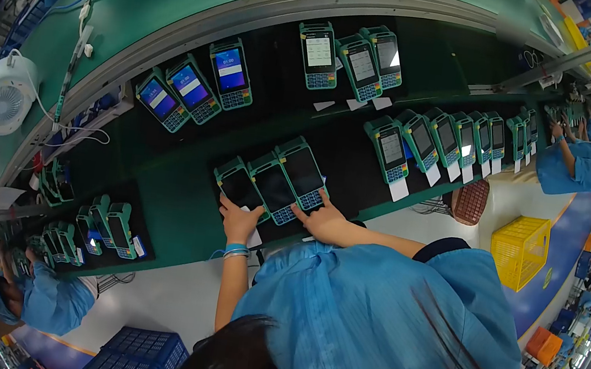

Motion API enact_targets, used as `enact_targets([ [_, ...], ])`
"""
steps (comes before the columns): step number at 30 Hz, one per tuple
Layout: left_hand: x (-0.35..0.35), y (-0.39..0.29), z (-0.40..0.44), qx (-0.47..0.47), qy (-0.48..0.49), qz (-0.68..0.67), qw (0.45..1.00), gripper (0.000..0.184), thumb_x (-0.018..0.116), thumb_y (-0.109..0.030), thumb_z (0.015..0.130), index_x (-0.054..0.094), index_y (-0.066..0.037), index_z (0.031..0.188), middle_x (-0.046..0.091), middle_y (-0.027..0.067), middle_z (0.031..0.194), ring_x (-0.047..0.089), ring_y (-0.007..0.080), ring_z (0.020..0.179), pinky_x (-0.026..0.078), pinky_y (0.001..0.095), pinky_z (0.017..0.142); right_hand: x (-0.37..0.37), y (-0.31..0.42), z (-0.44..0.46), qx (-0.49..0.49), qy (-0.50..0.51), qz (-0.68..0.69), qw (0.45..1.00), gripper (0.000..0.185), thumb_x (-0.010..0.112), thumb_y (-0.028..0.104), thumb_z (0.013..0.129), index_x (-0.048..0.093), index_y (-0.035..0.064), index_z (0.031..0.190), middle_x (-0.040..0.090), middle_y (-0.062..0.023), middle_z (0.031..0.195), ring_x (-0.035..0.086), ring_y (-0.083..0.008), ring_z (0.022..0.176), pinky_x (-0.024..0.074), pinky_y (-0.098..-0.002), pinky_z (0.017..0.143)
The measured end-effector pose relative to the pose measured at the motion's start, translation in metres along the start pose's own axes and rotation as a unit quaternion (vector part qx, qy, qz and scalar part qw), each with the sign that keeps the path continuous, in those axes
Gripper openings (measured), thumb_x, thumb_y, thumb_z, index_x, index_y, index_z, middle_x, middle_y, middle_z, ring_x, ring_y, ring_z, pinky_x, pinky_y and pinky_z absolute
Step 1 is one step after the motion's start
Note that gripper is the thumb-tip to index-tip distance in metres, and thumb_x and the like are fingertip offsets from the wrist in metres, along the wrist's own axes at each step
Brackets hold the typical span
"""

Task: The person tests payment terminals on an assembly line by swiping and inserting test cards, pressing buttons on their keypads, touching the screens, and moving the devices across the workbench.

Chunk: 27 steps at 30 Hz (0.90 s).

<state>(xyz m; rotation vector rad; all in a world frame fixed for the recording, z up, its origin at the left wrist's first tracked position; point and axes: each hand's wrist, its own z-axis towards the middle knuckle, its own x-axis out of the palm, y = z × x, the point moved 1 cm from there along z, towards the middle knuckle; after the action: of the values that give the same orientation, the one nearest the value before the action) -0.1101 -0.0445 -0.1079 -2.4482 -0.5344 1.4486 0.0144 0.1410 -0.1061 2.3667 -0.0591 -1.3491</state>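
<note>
Three payment terminals with dark screens lie side by side on the black mat in front of me. My left hand [237, 221] has its thumb and fingers around the lower end of the left payment terminal [237, 183]. My right hand [326, 223] spans the keypad end of the right payment terminal [302, 168], with fingertips at its keypad and lower edges. Between them sits the middle payment terminal [273, 187], close to the right thumb. A white paper slip [255, 239] shows beside my left hand.
Payment terminals with lit blue screens [190, 88] and others with pale screens [361, 65] stand further back. A row of terminals with paper slips [420, 141] extends right. A white fan [4, 98] is at left. Co-workers [582, 162] sit on both sides; a yellow crate [519, 251] stands on the floor.
</note>
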Motion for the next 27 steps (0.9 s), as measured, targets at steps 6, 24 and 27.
enact_targets([
  [6, 0.004, 0.003, 0.003, 0.003, -0.006, 0.001, 1.0, 0.111, 0.078, -0.033, 0.058, 0.01, -0.002, 0.141, 0.033, 0.032, 0.132, 0.048, 0.0473, 0.111, 0.045, 0.0447, 0.093, 0.001, -0.001, -0.001, 0.012, 0.017, -0.015, 1.0, 0.055, 0.045, 0.02, 0.092, 0.028, 0.0085, 0.143, 0.061, -0.0102, 0.061, 0.064, -0.0286, 0.066, 0.0106, -0.0592, 0.109],
  [24, -0.038, 0.048, 0.05, 0.037, 0.042, -0.236, 0.97, 0.083, 0.08, -0.029, 0.065, 0.038, -0.002, 0.132, 0.051, 0.0262, 0.116, 0.055, 0.0359, 0.101, 0.044, 0.0368, 0.088, -0.023, -0.007, 0.0, 0.02, -0.025, 0.093, 0.995, 0.057, 0.052, 0.016, 0.087, 0.032, 0.0158, 0.141, 0.062, -0.0113, 0.068, 0.064, -0.0295, 0.076, 0.0271, -0.0493, 0.108],
  [27, -0.095, 0.066, 0.12, 0.086, -0.153, -0.326, 0.929, 0.046, 0.068, -0.019, 0.078, 0.052, -0.001, 0.117, 0.059, 0.0169, 0.105, 0.056, 0.0276, 0.097, 0.044, 0.0347, 0.085, -0.04, -0.015, 0.019, 0.032, -0.152, 0.241, 0.958, 0.052, 0.051, 0.016, 0.088, 0.037, 0.0138, 0.138, 0.063, -0.0142, 0.078, 0.063, -0.031, 0.082, 0.0377, -0.0444, 0.101],
])
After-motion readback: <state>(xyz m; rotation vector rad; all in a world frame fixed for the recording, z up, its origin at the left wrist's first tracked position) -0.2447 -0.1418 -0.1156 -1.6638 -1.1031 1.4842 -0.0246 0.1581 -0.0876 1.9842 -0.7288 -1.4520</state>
